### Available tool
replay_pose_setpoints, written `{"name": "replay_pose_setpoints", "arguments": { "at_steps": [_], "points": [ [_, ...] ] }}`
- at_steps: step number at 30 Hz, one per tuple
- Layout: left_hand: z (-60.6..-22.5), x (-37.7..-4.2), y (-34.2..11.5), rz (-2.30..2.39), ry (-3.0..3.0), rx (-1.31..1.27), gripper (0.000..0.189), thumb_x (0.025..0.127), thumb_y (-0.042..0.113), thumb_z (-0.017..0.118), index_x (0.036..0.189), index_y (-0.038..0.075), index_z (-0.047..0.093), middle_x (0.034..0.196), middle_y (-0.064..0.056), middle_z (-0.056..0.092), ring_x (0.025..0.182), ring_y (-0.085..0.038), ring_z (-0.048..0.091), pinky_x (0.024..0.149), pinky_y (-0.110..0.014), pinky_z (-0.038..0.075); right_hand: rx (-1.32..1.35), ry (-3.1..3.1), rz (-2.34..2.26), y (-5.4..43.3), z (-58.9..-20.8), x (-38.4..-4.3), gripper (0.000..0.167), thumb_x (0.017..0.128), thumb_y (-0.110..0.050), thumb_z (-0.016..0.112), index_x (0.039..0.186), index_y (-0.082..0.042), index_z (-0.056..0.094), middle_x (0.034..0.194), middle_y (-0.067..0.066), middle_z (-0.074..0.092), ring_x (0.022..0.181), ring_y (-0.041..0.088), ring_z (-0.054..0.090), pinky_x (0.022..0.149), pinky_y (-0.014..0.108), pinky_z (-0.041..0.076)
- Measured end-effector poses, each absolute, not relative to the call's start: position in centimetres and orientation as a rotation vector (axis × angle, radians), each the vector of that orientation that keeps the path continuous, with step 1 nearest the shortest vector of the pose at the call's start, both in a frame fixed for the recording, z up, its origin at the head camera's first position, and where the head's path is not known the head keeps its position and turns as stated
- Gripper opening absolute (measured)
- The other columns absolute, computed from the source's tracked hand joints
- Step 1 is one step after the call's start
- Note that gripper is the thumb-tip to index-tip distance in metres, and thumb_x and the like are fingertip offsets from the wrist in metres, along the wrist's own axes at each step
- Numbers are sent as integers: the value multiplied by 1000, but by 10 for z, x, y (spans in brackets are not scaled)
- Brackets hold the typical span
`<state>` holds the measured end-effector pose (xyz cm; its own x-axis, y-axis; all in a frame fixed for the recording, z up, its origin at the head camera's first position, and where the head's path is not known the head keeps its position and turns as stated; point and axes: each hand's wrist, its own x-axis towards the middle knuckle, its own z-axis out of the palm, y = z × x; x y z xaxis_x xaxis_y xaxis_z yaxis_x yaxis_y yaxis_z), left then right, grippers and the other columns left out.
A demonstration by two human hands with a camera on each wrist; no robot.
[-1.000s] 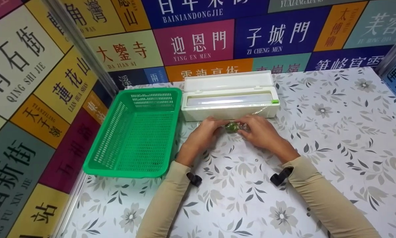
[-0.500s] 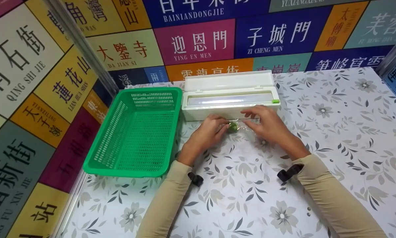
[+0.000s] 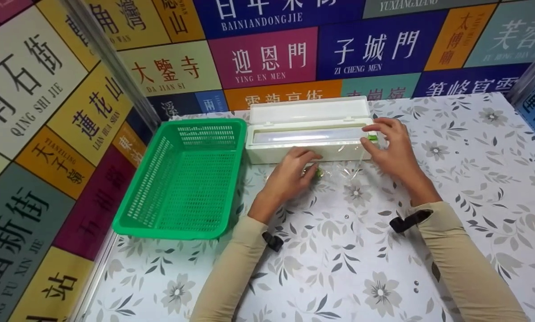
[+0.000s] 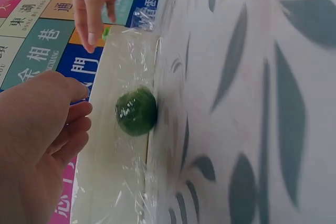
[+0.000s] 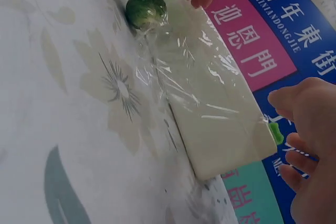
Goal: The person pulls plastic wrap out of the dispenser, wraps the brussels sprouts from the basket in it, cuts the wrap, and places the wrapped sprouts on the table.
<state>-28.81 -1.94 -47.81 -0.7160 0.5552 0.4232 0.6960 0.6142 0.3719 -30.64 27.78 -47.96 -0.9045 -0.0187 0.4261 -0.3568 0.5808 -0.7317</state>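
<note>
A small round green fruit (image 4: 135,111) lies under clear cling film (image 5: 178,85) in front of a white cling film box (image 3: 267,154). My left hand (image 3: 289,172) is beside the fruit, its fingers bent and spread from the thumb. In the left wrist view that hand (image 4: 42,135) shows a gap between its fingers and the fruit. At the right end of the box is my right hand (image 3: 397,154), thumb and forefinger apart around a green slider (image 3: 372,137). The film stretches from the box toward the table, over the fruit.
A green plastic basket (image 3: 236,179) stands left of the box. The box's lid (image 3: 309,111) is tipped up at the back. Printed wall panels (image 3: 267,58) rise behind and to the left. A flowered cloth (image 3: 339,259) covers the table.
My right hand has left the fruit and moved right and back to the slider end of the box. The left hand has loosened and shifted slightly, staying by the fruit.
</note>
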Motion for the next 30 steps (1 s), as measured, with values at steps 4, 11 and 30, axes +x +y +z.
{"name": "replay_pose_setpoints", "arguments": {
  "at_steps": [4, 11, 30],
  "points": [
    [-474, -290, -5, -741, -2554, -1031, 26, 110, 20, 64, 133, 15, 74, 135, -3, 70, 131, -20, 62, 114, -30, 51, 258, -2536, 1388, 288, -484, -306, 37, 105, -30, 73, 131, -5, 73, 166, 18, 43, 155, 40, 40, 117, 64, 46],
    [-469, -295, 25, -687, -2548, -1061, 27, 109, 21, 64, 134, 16, 73, 136, -3, 68, 131, -20, 62, 115, -29, 50, 270, -2553, 1516, 295, -490, -308, 40, 105, -32, 73, 136, -7, 71, 172, 15, 38, 161, 37, 36, 118, 54, 50],
    [-465, -308, 81, -361, -2661, -958, 61, 107, 25, 66, 164, 34, 46, 142, -4, 62, 127, -22, 60, 107, -35, 54, 321, -2511, 1550, 299, -497, -309, 41, 106, -21, 72, 143, -3, 65, 165, 22, 48, 157, 46, 41, 123, 66, 40]
  ]
}}
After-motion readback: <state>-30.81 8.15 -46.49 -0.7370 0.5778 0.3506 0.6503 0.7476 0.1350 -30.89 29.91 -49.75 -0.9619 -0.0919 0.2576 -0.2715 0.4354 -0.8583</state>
